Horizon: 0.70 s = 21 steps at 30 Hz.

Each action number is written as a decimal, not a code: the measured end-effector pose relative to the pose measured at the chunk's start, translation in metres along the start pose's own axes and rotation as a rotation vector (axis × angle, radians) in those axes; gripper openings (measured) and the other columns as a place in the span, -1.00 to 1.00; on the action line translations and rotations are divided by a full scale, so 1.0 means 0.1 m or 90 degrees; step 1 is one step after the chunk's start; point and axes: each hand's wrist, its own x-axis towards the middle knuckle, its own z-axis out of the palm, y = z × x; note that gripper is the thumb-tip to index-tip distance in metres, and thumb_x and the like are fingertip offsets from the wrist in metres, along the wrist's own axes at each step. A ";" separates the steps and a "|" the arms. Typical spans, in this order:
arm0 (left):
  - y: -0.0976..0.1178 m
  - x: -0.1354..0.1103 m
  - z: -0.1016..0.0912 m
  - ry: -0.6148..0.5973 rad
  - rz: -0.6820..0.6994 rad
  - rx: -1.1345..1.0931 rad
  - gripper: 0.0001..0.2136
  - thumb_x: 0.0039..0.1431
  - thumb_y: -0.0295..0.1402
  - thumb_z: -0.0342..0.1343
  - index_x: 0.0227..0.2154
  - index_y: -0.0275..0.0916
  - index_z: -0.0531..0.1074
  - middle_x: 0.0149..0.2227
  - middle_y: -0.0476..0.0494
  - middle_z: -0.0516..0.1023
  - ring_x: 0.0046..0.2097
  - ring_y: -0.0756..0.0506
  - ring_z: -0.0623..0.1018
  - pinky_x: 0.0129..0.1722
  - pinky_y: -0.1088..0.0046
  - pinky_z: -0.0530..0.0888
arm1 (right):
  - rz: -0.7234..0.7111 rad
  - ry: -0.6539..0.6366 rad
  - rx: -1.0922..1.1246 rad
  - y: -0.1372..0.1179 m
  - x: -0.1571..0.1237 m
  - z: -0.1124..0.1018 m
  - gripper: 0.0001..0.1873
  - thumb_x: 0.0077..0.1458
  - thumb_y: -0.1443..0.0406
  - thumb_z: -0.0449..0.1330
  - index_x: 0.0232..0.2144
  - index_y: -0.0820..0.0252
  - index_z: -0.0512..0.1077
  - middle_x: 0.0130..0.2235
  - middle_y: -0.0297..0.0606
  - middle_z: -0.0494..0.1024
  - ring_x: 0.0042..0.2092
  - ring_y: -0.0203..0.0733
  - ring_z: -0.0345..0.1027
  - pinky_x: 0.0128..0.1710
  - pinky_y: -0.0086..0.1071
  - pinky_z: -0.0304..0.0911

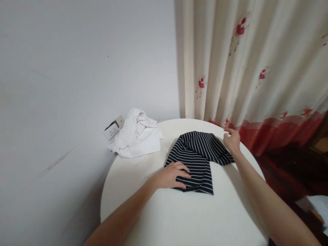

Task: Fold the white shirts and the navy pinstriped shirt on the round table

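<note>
The striped fabric (196,147) is matt and soft, the white fabric (138,136) matt and creased; the tabletop (184,218) is smooth, the socket (111,131) plastic, the dim floor (279,174) possibly wood.

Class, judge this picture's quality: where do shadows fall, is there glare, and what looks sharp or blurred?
Head view: soft light, a faint shadow on the table beside the right forearm; head view: no strong glare, folds in the white cloth readable; head view: striped cloth fairly crisp, pale item at the right edge blurred, floor sinking into darkness.
</note>
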 end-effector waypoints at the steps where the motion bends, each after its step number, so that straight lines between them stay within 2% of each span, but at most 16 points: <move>1: 0.01 0.00 0.01 0.000 -0.001 0.007 -0.64 0.16 -0.21 0.31 0.04 0.04 0.55 0.04 -0.12 0.55 0.10 -0.21 0.47 0.17 0.23 0.32 | -0.014 0.036 -0.009 -0.10 -0.02 0.03 -0.53 0.18 0.28 -0.01 0.02 0.33 0.51 0.03 0.14 0.53 0.11 0.18 0.35 0.21 -0.01 0.11; 3: 0.04 0.02 0.04 0.002 -0.005 0.023 -0.67 0.21 -0.32 0.24 0.04 0.00 0.55 -0.03 -0.12 0.57 0.03 -0.17 0.49 0.11 0.30 0.37 | -0.016 0.077 0.011 -0.29 -0.07 0.10 -0.60 0.18 0.26 0.03 -0.07 0.28 0.56 -0.01 0.03 0.54 0.09 0.09 0.34 0.21 -0.10 0.11; 5: 0.04 0.04 0.09 0.007 -0.008 0.038 -0.67 0.22 -0.44 0.15 0.01 -0.04 0.57 -0.10 -0.13 0.57 -0.04 -0.14 0.51 0.04 0.34 0.41 | -0.080 -0.021 0.009 -0.43 -0.15 0.16 -0.60 0.16 0.18 0.12 -0.04 0.23 0.55 0.02 -0.01 0.52 0.12 0.07 0.32 0.22 -0.09 0.09; 6: 0.04 0.06 0.12 0.010 -0.012 0.047 -0.65 0.20 -0.50 0.11 -0.01 -0.08 0.58 -0.13 -0.13 0.57 -0.08 -0.13 0.52 0.01 0.36 0.43 | -0.113 -0.079 0.003 -0.47 -0.20 0.18 -0.54 0.12 0.13 0.19 0.02 0.22 0.53 0.07 -0.01 0.48 0.14 0.09 0.30 0.22 -0.08 0.09; 8: 0.02 0.07 0.16 0.021 -0.024 0.065 -0.61 0.14 -0.59 0.04 -0.06 -0.13 0.61 -0.17 -0.14 0.56 -0.13 -0.11 0.53 -0.06 0.39 0.46 | -0.154 -0.196 -0.019 -0.50 -0.29 0.19 -0.25 -0.05 0.11 0.35 0.20 0.19 0.41 0.17 0.03 0.39 0.17 0.15 0.27 0.22 -0.05 0.10; 10: -0.02 0.07 0.15 0.034 -0.035 0.073 -0.58 0.07 -0.64 -0.01 -0.12 -0.15 0.62 -0.20 -0.14 0.56 -0.16 -0.09 0.53 -0.09 0.41 0.47 | -0.162 -0.284 -0.037 -0.48 -0.35 0.18 0.02 -0.24 0.22 0.45 0.32 0.15 0.26 0.20 0.04 0.37 0.16 0.17 0.29 0.18 -0.06 0.15; 11: -0.03 0.05 0.12 0.044 -0.040 0.072 -0.57 0.05 -0.65 -0.02 -0.15 -0.16 0.63 -0.21 -0.13 0.56 -0.16 -0.09 0.53 -0.09 0.42 0.47 | -0.157 -0.307 -0.038 -0.47 -0.35 0.17 0.04 -0.25 0.30 0.43 0.32 0.14 0.25 0.17 0.01 0.42 0.12 0.14 0.34 0.14 -0.10 0.19; 12: -0.05 0.03 0.08 0.057 -0.044 0.067 -0.57 0.03 -0.65 -0.03 -0.18 -0.16 0.63 -0.21 -0.13 0.55 -0.16 -0.09 0.53 -0.08 0.41 0.47 | -0.150 -0.315 -0.034 -0.45 -0.34 0.16 -0.05 -0.22 0.37 0.38 0.29 0.14 0.30 0.11 -0.03 0.49 0.07 0.10 0.39 0.10 -0.14 0.23; 14: -0.09 -0.03 -0.05 0.086 -0.056 0.054 -0.59 0.00 -0.65 -0.03 -0.22 -0.16 0.62 -0.22 -0.12 0.54 -0.15 -0.09 0.53 -0.07 0.40 0.47 | -0.135 -0.285 -0.019 -0.42 -0.29 0.15 -0.37 -0.10 0.42 0.25 0.10 0.14 0.51 -0.03 -0.12 0.60 -0.02 0.02 0.47 0.04 -0.20 0.28; 16: -0.13 -0.11 -0.20 0.125 -0.071 0.044 -0.60 -0.03 -0.64 -0.04 -0.27 -0.16 0.61 -0.23 -0.11 0.53 -0.16 -0.08 0.53 -0.08 0.41 0.47 | -0.098 -0.206 -0.012 -0.39 -0.23 0.13 -0.60 0.00 0.41 0.16 -0.11 0.12 0.62 -0.10 -0.16 0.64 -0.04 0.02 0.48 0.03 -0.20 0.29; 18: -0.18 -0.19 -0.35 0.174 -0.091 0.038 -0.63 -0.06 -0.64 -0.06 -0.35 -0.17 0.59 -0.24 -0.11 0.53 -0.17 -0.08 0.53 -0.10 0.41 0.46 | -0.030 -0.097 -0.008 -0.36 -0.18 0.10 -0.66 0.06 0.37 0.13 -0.16 0.12 0.63 -0.09 -0.12 0.64 -0.01 0.07 0.47 0.06 -0.14 0.27; 21: -0.27 -0.32 -0.55 0.238 -0.117 0.018 -0.70 -0.08 -0.61 -0.08 -0.47 -0.18 0.53 -0.31 -0.10 0.52 -0.23 -0.07 0.53 -0.14 0.41 0.46 | 0.076 0.042 0.019 -0.31 -0.14 0.03 -0.63 0.11 0.34 0.10 -0.09 0.18 0.59 -0.05 0.01 0.61 0.01 0.17 0.44 0.06 -0.04 0.24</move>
